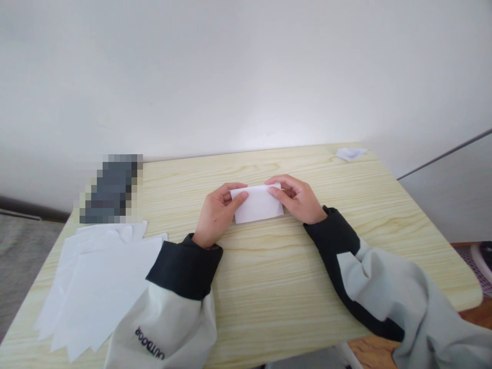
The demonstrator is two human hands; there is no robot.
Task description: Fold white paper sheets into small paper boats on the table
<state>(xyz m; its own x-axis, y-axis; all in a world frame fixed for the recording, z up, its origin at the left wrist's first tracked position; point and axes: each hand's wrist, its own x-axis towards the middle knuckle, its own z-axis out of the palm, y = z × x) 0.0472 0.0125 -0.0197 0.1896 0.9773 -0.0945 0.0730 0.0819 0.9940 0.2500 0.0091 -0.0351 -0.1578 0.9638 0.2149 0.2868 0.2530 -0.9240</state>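
Note:
A small white folded sheet of paper point(258, 206) is held up between both hands over the middle of the wooden table. My left hand point(217, 215) pinches its left upper corner, thumb on the near face and fingers behind. At the right upper corner my right hand point(298, 199) grips the paper in the same way, thumb in front. The fingers behind the paper are partly hidden. The sheet's long edge runs roughly level from one hand to the other.
Several loose white sheets point(111, 287) lie fanned at the table's left. Behind them is a dark, pixelated rectangular object point(109, 189). A folded white paper piece point(350, 153) rests at the back right corner. A white wall point(246, 77) stands behind the light wooden table point(269, 297).

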